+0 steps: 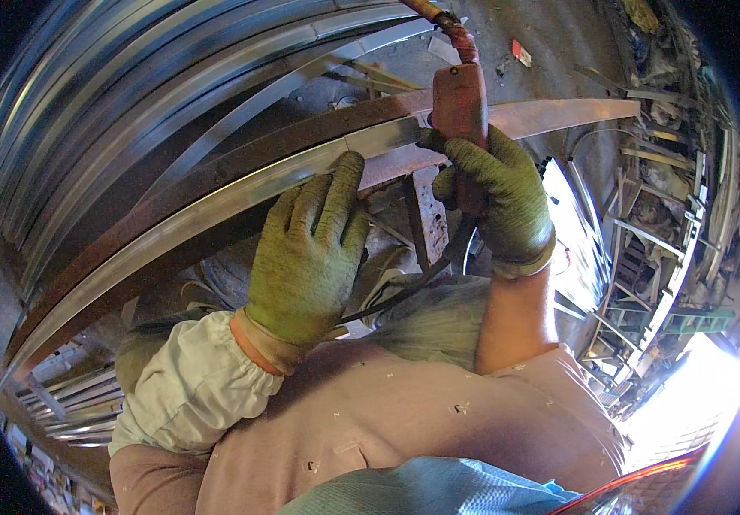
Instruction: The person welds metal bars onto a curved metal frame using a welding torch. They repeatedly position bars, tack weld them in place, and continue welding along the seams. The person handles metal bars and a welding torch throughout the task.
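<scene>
My left hand (310, 249), in a worn green glove, lies with fingers stretched out. Its fingertips press on a long shiny metal strip (250, 184), near a seam in it. The strip rests along a rusty brown beam (344, 120) and looks darker at its right end. In a matching glove, my right hand (503, 193) is closed around a red hand tool (460, 99), held upright across the beam beside that end. A dark cable (421, 283) runs from the tool's lower end toward my body. The exact kind of tool cannot be told; my fingers cover part of it.
Many long metal strips (129, 112) lie side by side at the far left. A perforated metal leg (428, 215) stands under the beam. Racks with scrap pieces (661, 232) line the right side. A small red and white packet (521, 53) lies on the floor (550, 34).
</scene>
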The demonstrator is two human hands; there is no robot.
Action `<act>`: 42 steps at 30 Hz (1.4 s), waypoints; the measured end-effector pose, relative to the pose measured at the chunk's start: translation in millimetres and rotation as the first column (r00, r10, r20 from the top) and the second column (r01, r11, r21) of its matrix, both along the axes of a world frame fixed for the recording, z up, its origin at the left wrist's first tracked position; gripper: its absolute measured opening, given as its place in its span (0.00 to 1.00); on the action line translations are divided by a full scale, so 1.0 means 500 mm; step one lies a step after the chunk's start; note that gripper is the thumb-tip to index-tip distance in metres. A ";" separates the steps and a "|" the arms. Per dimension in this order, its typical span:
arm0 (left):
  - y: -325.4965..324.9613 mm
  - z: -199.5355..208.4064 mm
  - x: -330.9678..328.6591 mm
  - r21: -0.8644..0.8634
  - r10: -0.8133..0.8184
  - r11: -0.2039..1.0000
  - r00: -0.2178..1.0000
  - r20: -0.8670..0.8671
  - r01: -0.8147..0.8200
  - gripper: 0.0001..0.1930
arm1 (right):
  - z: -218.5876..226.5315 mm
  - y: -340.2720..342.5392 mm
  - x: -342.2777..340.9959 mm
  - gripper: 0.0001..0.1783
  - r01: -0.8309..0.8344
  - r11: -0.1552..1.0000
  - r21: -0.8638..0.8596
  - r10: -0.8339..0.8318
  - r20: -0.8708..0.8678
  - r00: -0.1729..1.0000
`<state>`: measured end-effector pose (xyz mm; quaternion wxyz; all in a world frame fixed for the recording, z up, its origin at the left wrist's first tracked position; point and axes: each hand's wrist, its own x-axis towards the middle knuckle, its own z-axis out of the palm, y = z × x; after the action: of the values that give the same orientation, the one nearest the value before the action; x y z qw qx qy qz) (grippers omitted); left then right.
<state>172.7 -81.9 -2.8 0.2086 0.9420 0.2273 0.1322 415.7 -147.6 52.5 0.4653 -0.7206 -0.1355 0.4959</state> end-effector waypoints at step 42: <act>-0.070 -0.107 0.022 -0.060 0.105 0.993 0.984 0.146 -0.097 0.23 | 0.120 0.038 -0.076 0.28 -0.698 0.645 -0.310 0.739 0.023 0.673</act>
<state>183.5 -116.7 -56.1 0.2430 0.9109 0.2619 0.2065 377.6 -128.4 112.3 0.1133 -0.6987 -0.3744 0.5989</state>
